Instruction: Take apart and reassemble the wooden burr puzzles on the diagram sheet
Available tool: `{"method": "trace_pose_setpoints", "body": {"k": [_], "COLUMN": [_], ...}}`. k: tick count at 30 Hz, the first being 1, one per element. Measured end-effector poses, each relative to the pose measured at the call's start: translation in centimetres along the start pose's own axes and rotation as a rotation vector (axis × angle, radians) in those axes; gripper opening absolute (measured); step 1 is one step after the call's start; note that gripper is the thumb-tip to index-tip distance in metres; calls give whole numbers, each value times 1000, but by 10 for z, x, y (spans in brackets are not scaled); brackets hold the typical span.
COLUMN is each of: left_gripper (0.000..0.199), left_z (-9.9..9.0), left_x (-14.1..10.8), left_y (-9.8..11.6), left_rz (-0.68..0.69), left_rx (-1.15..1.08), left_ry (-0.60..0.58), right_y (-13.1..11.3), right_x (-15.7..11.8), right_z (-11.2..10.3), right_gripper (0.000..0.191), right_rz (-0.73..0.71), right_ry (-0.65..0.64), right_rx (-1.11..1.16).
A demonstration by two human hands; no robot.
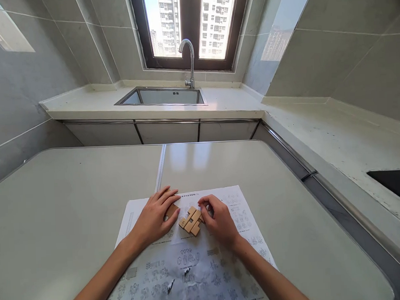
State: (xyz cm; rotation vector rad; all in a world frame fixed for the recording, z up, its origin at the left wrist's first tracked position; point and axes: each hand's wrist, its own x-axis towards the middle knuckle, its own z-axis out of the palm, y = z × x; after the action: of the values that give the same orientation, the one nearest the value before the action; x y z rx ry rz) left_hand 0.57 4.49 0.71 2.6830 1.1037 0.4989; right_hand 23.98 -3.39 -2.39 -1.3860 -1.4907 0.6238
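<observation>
Several light wooden puzzle pieces [191,222] lie in an angular cluster on a large printed sheet [177,260], with a small dark gap among them. To their left, my left hand [156,213] rests with fingers stretched out over another flat wooden piece [171,210], which it partly hides. My right hand [218,219] is closed in a pinch at the right edge of the cluster. Its thumb and fingertips meet at a wooden piece mostly covered by them. The sheet carries rows of small line drawings and has torn spots near its lower middle.
The sheet lies on a pale table [67,216] with a seam running toward its far edge. Beyond it, a counter holds a sink [165,96] with a curved faucet [192,62] under a window. Another counter [350,127] runs along the right.
</observation>
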Motion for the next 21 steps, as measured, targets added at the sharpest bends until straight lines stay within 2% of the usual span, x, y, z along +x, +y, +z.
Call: {"method": "trace_pose_setpoints", "body": {"k": [4, 9, 16, 18, 21], "left_gripper": [34, 30, 24, 22, 17], "left_z": [-2, -4, -6, -9, -13], "left_x": [-4, -8, -14, -14, -14], "left_y": [3, 4, 1, 5, 14], "left_rz": [-46, -127, -157, -112, 35], "left_rx": [1, 22, 87, 69, 8], "left_ry": [68, 148, 211, 229, 197], "right_y": [-2, -3, 0, 0, 1], "right_x": [1, 2, 3, 4, 7], "right_z": [-3, -11, -20, -23, -30], "right_gripper": [11, 9, 12, 11, 8], "right_rz": [-3, -32, -54, -64, -73], "right_ry": [-20, -105, -196, -212, -241], "right_rx": [6, 7, -33, -36, -43]}}
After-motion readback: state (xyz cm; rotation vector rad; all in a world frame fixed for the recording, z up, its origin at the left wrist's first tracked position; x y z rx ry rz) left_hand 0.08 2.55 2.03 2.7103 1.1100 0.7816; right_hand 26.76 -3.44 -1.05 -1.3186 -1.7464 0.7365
